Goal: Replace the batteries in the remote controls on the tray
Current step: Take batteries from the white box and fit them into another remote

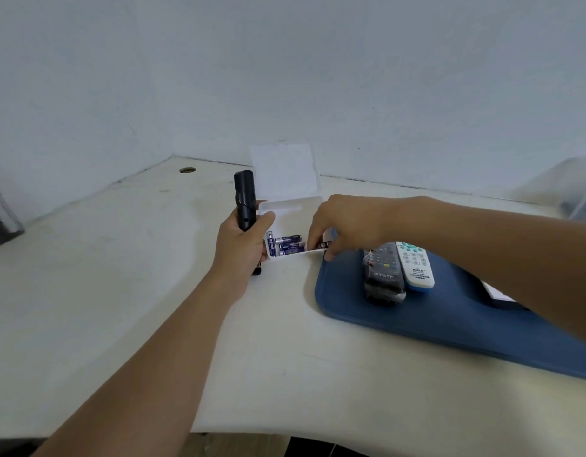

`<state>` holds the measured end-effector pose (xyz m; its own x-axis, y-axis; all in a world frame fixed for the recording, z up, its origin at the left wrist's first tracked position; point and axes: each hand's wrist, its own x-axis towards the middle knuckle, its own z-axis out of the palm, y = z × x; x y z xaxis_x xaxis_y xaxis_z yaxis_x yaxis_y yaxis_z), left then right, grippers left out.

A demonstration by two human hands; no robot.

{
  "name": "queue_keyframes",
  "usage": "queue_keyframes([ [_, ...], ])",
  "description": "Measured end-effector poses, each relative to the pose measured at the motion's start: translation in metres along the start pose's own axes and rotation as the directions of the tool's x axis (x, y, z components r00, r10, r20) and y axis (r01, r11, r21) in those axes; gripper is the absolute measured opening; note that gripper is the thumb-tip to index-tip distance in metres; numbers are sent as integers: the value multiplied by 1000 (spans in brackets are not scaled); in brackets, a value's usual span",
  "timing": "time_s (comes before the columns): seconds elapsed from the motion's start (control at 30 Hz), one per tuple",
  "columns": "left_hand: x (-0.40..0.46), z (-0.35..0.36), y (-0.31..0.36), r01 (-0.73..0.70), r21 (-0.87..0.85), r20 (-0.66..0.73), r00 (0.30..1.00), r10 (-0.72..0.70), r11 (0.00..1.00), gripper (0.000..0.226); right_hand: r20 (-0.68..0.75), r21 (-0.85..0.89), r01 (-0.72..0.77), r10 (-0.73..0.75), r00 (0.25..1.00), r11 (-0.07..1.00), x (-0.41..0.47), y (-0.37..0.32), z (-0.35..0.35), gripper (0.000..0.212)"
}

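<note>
My left hand (242,242) gripped a slim black plastic remote control (244,199) upright at centre frame, off the tray. My right hand (338,225) pinched what looked like two small dark batteries (325,244) at the near right corner of the open white plastic battery box (285,206), where several blue-labelled batteries (286,244) lay. On the blue rectangular tray (417,324) at right lay a black remote in clear wrap (382,275) and a white remote with teal buttons (415,265), touching side by side. I judged the job was early: one remote in hand, the other two seemingly untouched.
</note>
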<state>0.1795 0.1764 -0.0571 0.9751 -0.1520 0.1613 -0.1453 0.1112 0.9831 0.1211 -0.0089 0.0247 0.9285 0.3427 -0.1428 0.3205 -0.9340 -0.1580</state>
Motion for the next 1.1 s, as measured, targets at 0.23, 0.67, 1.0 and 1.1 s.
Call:
queue_keyframes([
  [0.23, 5, -2, -3, 10, 21, -19, 1000, -10, 1000, 9, -141, 199, 12, 16, 990, 980, -5, 8, 8, 26],
  [0.67, 13, -2, -7, 104, -2, -81, 991, -104, 995, 14, -301, 161, 35, 15, 954, 986, -6, 1, 0, 20],
  [1.0, 14, 0, -7, 116, 23, -46, 992, -115, 993, 22, -317, 663, 56, 212, 924, 747, -10, 11, 10, 19],
  [1.1, 14, 0, -6, 143, 20, -58, 988, -141, 990, 23, -398, 753, 121, 301, 867, 647, -10, 6, 13, 16],
])
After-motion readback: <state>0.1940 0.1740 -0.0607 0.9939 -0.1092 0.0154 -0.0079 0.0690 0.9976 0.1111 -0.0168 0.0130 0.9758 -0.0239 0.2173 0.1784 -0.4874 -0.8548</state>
